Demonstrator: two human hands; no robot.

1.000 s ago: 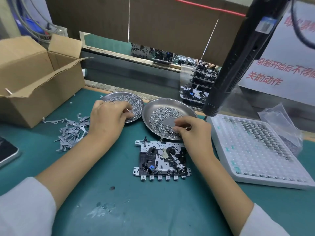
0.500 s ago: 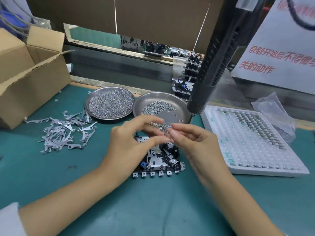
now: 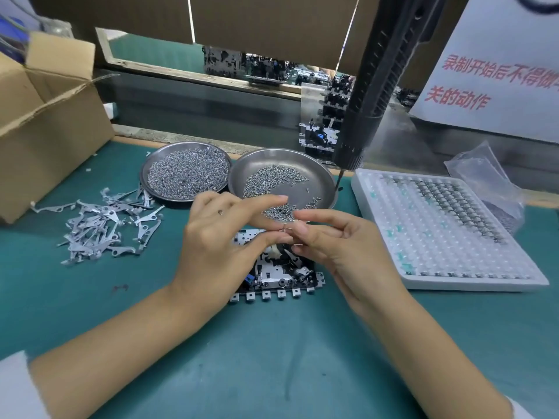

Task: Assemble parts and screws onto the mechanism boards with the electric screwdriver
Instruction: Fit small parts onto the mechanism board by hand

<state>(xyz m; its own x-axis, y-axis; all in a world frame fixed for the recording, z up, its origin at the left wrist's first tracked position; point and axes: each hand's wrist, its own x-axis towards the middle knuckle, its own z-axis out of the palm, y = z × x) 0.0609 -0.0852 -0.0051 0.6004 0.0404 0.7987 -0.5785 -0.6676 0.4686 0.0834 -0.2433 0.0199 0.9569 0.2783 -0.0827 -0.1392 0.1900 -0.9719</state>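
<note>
Bright even overhead light, soft shadows, wide-angle edge bending, slight motion blur

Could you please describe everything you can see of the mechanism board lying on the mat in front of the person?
The mechanism board lies flat on the green mat, just nearer than the two screw dishes. It looks like a stamped grey metal plate carrying black parts, silvery levers and a small blue piece at its near left. A row of small square tabs lines its near edge. Both hands hover over its far half and hide it; whether they touch it cannot be told.
</note>
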